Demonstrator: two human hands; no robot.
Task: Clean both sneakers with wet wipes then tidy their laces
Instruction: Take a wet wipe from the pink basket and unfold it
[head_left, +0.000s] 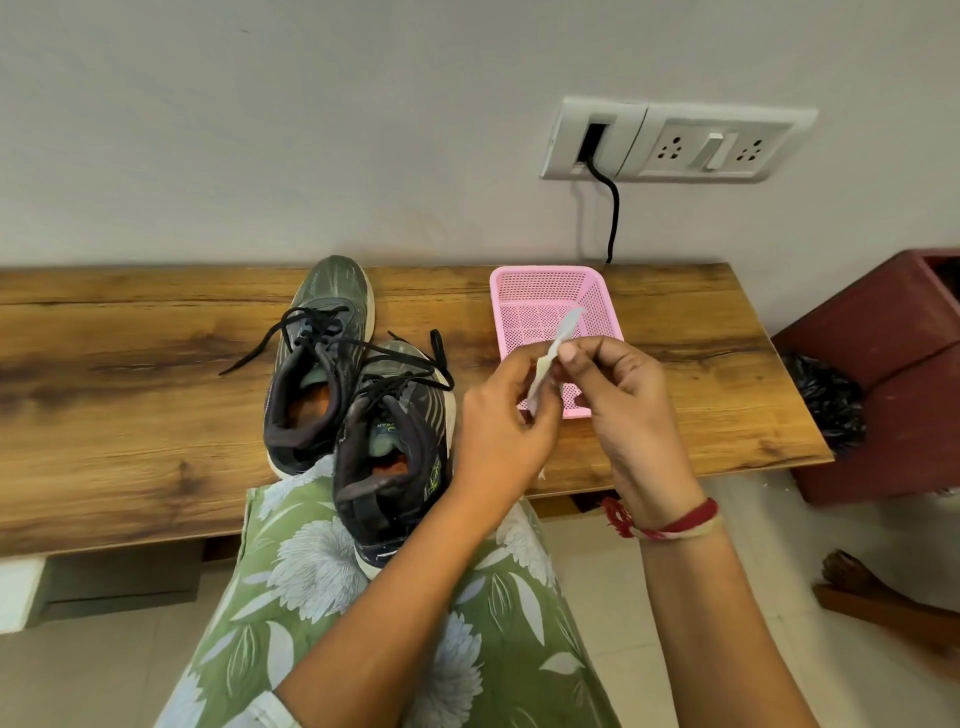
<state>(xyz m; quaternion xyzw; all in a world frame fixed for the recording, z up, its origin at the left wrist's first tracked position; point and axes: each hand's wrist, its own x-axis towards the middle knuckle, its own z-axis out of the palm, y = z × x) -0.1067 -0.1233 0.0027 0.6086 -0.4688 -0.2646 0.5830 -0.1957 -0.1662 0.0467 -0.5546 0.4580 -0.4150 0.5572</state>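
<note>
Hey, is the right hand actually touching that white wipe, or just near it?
Touching. The head view shows the right hand pinching the white wipe near its middle, with the left hand pinching it lower down.

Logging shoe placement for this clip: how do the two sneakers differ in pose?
The left sneaker sits far back on the bench, toe near the wall; the right sneaker sits nearer the front. The left sneaker rests wholly on the wood; the right sneaker's heel overhangs the front edge. Both are dark with loose black laces.
</note>
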